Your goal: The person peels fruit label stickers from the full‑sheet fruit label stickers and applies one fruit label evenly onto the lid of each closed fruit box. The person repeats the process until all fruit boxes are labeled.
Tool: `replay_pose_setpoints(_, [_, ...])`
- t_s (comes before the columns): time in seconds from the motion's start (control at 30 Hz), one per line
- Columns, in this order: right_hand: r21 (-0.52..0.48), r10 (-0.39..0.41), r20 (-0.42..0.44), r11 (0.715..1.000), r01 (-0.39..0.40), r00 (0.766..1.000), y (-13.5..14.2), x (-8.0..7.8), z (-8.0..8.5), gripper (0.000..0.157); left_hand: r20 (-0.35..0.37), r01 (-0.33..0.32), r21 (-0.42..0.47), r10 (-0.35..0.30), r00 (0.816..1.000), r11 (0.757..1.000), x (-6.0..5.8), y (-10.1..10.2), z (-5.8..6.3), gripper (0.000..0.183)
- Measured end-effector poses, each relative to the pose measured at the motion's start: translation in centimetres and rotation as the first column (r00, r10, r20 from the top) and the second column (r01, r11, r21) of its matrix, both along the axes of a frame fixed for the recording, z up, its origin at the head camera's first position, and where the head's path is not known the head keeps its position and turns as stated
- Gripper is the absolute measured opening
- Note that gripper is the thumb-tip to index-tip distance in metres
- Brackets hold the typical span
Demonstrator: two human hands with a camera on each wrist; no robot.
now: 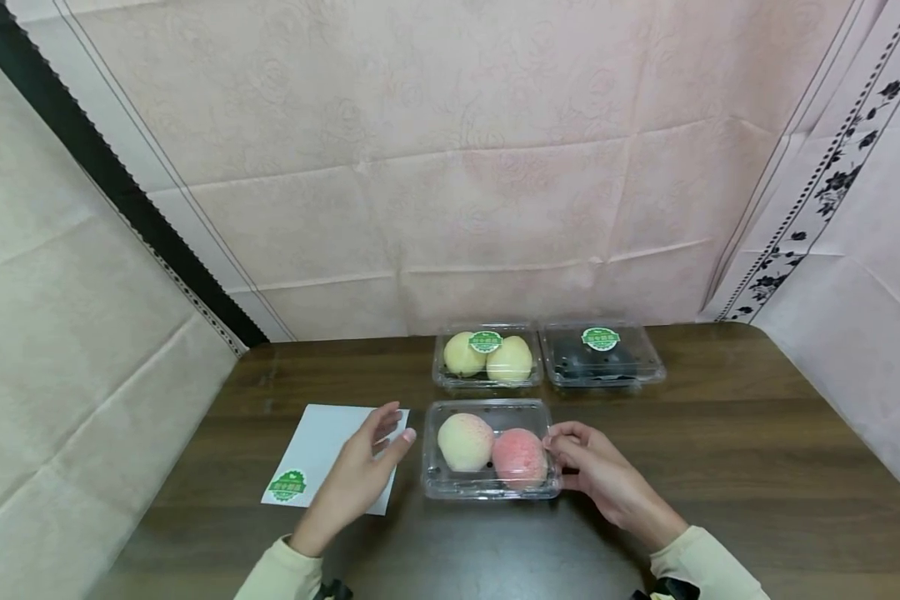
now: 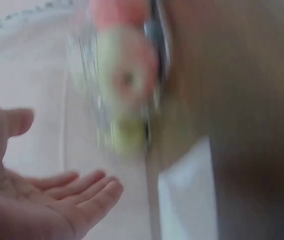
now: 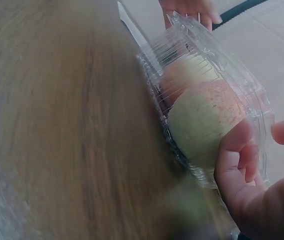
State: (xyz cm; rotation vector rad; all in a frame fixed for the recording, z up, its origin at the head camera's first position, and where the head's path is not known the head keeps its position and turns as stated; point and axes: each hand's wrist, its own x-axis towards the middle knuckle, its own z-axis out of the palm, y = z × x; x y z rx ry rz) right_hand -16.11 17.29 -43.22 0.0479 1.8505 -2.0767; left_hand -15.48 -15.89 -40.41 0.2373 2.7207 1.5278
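A clear plastic clamshell box [image 1: 487, 492] with its lid down stands on the table, holding a pale peach [image 1: 466, 442] and a pink peach [image 1: 520, 458]. My right hand [image 1: 607, 479] grips the right edge of this box; in the right wrist view the fingers [image 3: 234, 155] curl against its side, with the thumb near the lid rim. To the left of the box, my left hand [image 1: 356, 479] hovers over a white sheet [image 1: 322, 442], fingers extended and holding nothing. A green label [image 1: 287, 485] lies at the sheet's near left corner. Motion blurs the left wrist view.
Behind stand two more clear boxes: one with pale yellow fruits [image 1: 510, 360] and a green label [image 1: 486, 342], the other a dark-filled box [image 1: 596, 362] with a similar label [image 1: 600, 338]. A cloth-covered wall [image 1: 450, 208] rises at the table's back edge.
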Motion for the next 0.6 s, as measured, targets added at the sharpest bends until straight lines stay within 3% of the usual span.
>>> replay_pose_setpoints(0.13, [0.029, -0.028, -0.007, 0.999, 0.029, 1.0, 0.4, 0.0, 0.1, 0.021, 0.043, -0.048, 0.155, 0.042, 0.998, 0.987, 0.5, 2.5, -0.4, 0.07])
replay_pose_setpoints(0.33, [0.066, -0.079, -0.013, 0.995, 0.079, 0.997, 0.9, -0.2, 0.2, 0.022, 0.106, -0.178, 0.33, 0.151, 0.983, 0.927, 0.4, 5.9, -1.4, 0.075])
replay_pose_setpoints(0.43, [0.077, -0.093, -0.006, 0.993, 0.094, 0.996, 0.8, -0.2, 0.1, 0.024, 0.115, -0.219, 0.367, 0.189, 0.975, 0.904, 0.5, 7.2, -1.8, 0.076])
replay_pose_setpoints(0.6, [0.124, -0.118, -0.022, 0.985, 0.119, 0.993, 0.6, -0.3, 0.3, 0.028, 0.105, -0.25, 0.383, 0.227, 0.968, 0.889, 0.3, 8.8, -2.1, 0.077])
